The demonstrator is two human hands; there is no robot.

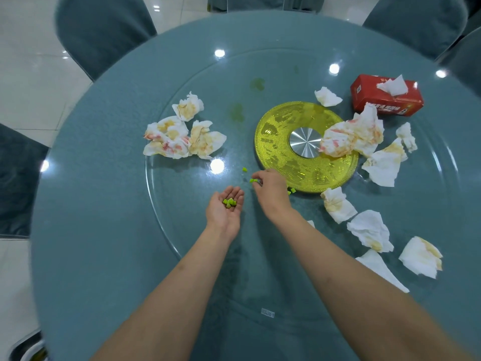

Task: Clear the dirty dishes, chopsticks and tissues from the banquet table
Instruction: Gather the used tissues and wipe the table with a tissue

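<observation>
A: What is the left hand [226, 210] doing?
B: Lying palm-up, cupping green bits [229, 202].
A: And the right hand [269, 190]?
B: Pinching one green piece [253, 180] (stained tissues [179, 135] are lying around the glass turntable [156, 194]).

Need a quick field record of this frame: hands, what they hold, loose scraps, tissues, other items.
left hand: left hand palm up, cupping small green food pieces
right hand: right hand pinching one green piece off the round glass turntable
loose scraps: green bits at and
tissues: stained crumpled white tissues, a cluster on the left, more scattered on the right
other: gold round turntable hub; red tissue box
dishes, chopsticks: none visible
</observation>
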